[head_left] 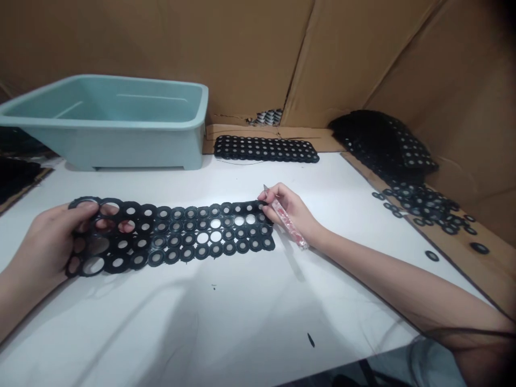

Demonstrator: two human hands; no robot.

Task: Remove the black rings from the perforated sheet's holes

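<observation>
A long sheet of joined black rubber rings (173, 234) lies across the white table, with grey centres in many rings and some rings showing open holes. My left hand (48, 242) grips its left end, fingers curled over the rings and lifting that end slightly. My right hand (286, 207) holds a utility knife (287, 221) with a clear, red-tinted handle. The hand rests at the sheet's right end, and the thin metal tip points away from me, just past my fingers.
A pale teal plastic tub (121, 145) stands at the back left of the white table (226, 306). Behind the sheet lies another black ring strip (266, 149). A stack of black sheets (382, 142) and loose rings (427, 207) sit at the right on cardboard, with cardboard walls (161, 43) behind.
</observation>
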